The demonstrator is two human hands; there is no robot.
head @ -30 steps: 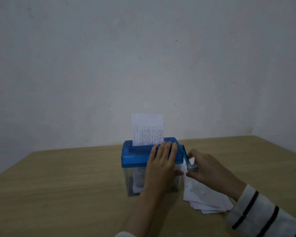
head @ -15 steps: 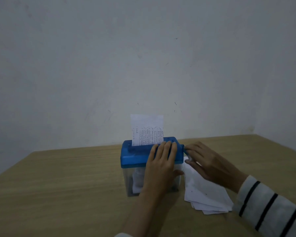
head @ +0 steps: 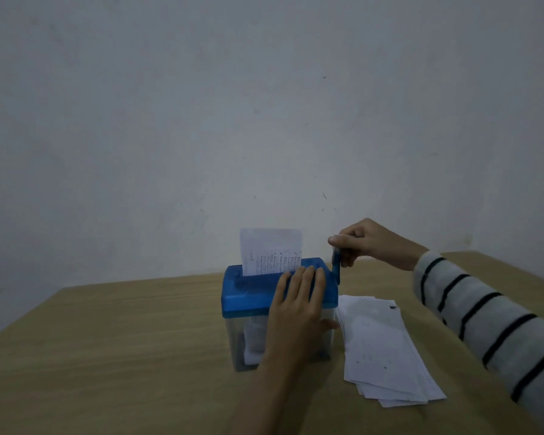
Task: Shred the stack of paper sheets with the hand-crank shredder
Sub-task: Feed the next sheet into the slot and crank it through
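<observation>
A small shredder point(head: 252, 296) with a blue lid and a clear bin stands on the wooden table point(head: 107, 340). A printed paper sheet point(head: 270, 249) sticks upright out of its slot. My left hand point(head: 299, 309) lies flat on the lid's right half, fingers straight, thumb down the bin's side. My right hand point(head: 368, 243) grips the knob of the blue crank point(head: 336, 268), which points up at the lid's right end. White shreds show inside the bin. A stack of white sheets point(head: 380, 346) lies on the table right of the shredder.
A plain grey wall stands behind the table, close to the shredder. The table's far edge meets that wall, and its right corner shows behind my striped sleeve point(head: 490, 315).
My right hand has swung the crank from low beside the bin up to the top of its turn. The sheet has sunk a little into the slot. My left hand stays on the lid.
</observation>
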